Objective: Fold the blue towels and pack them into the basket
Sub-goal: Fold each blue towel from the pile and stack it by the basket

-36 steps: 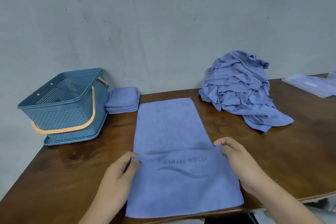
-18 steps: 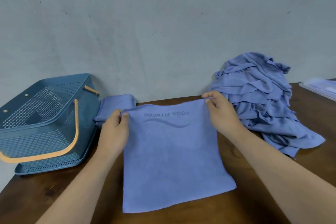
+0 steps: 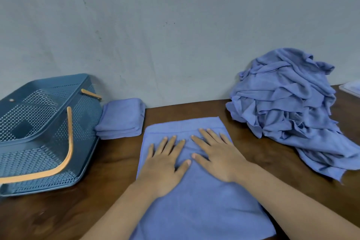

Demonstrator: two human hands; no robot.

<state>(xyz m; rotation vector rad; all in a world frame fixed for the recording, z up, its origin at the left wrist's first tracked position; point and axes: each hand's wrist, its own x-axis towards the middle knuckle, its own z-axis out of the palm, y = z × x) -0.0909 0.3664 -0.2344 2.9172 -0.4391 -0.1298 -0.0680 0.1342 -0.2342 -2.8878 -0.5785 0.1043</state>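
**Flat palms on loose layers: a fold that could drift**

Both hands press flat on a doubled-over blue towel (image 3: 194, 210) spread on the wooden bench (image 3: 116, 161). The left hand (image 3: 165, 163) and the right hand (image 3: 220, 154) lie side by side near its far edge, fingers straight and spread, each grip wide and holding nothing. The towel lies directly before the person, between the blue mesh basket (image 3: 81, 122) at the left and a tall heap of unfolded towels (image 3: 288, 107) at the right. A small stack of folded towels (image 3: 121, 119) rests just beside the basket, against the wall. No towel shows inside the basket.

The likeliest trouble is drift. With only palms on the cloth, a hard sideways sweep could drag the upper layer off the lower one and set the next fold crooked. A line crosses the towel just short of its far edge. Whether it is a hem or the top layer falling short cannot be told, but a mismatch there would carry into every further fold.

The heap poses a second risk — it stands high, with a tail trailing toward the bench's near side, so tugging a towel from low down could spill it onto the work. The basket's orange handle (image 3: 69, 142) lies across its front wall, where a stack brought in low might catch.
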